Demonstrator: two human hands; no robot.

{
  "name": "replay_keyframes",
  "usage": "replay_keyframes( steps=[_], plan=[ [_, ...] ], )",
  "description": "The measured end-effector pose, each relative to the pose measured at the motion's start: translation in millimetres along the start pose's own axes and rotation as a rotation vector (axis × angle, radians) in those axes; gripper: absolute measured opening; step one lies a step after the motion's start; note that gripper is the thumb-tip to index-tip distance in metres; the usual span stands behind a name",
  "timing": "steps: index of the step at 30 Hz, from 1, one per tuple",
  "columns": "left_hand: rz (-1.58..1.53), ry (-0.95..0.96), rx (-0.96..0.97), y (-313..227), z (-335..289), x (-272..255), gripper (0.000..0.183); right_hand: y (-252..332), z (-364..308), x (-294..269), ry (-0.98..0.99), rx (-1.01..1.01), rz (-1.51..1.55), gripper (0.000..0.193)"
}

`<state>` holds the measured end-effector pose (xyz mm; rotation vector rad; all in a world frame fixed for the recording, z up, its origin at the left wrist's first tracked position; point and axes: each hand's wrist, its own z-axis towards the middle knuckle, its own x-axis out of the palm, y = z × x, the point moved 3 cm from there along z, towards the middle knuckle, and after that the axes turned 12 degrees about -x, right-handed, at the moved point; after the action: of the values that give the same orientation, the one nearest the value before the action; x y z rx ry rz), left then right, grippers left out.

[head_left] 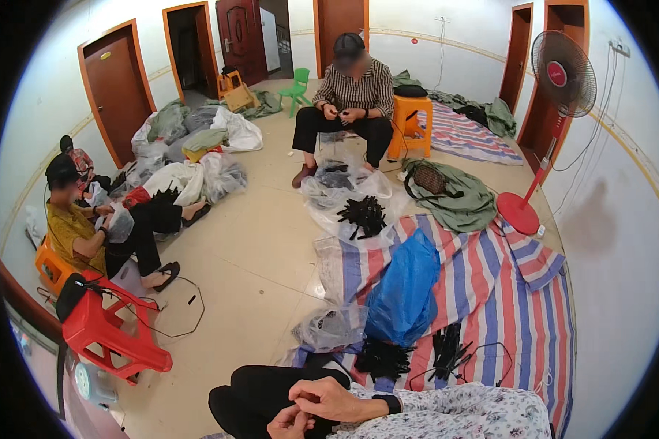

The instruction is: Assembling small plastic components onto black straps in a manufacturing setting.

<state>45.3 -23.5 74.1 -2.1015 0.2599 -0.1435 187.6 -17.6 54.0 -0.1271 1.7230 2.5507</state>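
Note:
Over my dark-trousered lap, my two hands meet with fingertips pinched together. My right hand [328,399] reaches in from the right, a black band on its wrist and a floral sleeve behind it. Just below and to its left is my left hand [290,423], its fingers closed too. Whatever they pinch is too small or hidden to make out. Beyond my knees lie a pile of black strips [384,359] and a second bunch of black strips [448,353]. A blue plastic bag [405,293] and a clear plastic bag [332,328] sit behind them.
A striped sheet [490,322] covers the floor at right, near a red standing fan [519,212]. Ahead, a seated person [355,91] works by more black strips [362,216]. At left are two other people, a red stool [113,322] with a trailing cable, and heaped bags [190,139].

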Motion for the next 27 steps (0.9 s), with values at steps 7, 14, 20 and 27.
replay_keyframes(
  steps=[7, 14, 20, 27],
  plan=[
    [-0.042, 0.058, 0.000, -3.2, -10.7, 1.6, 0.023, 17.8, 0.4, 3.7, 0.046, -0.168, -0.035, 0.008],
    [-0.102, 0.119, -0.062, -3.1, -21.1, -0.4, 0.021, 20.2, 2.7, 11.7, 0.082, -0.174, -0.026, 0.010],
    [0.272, 0.027, 0.351, 14.1, -13.3, -16.3, 0.023, 21.4, -4.3, 15.5, 0.074, -0.083, -0.034, 0.023],
    [0.349, -0.009, 0.468, -18.6, -30.3, -3.0, 0.027, 1.6, -9.7, 6.7, 0.109, -0.167, -0.153, 0.026]
  ],
)
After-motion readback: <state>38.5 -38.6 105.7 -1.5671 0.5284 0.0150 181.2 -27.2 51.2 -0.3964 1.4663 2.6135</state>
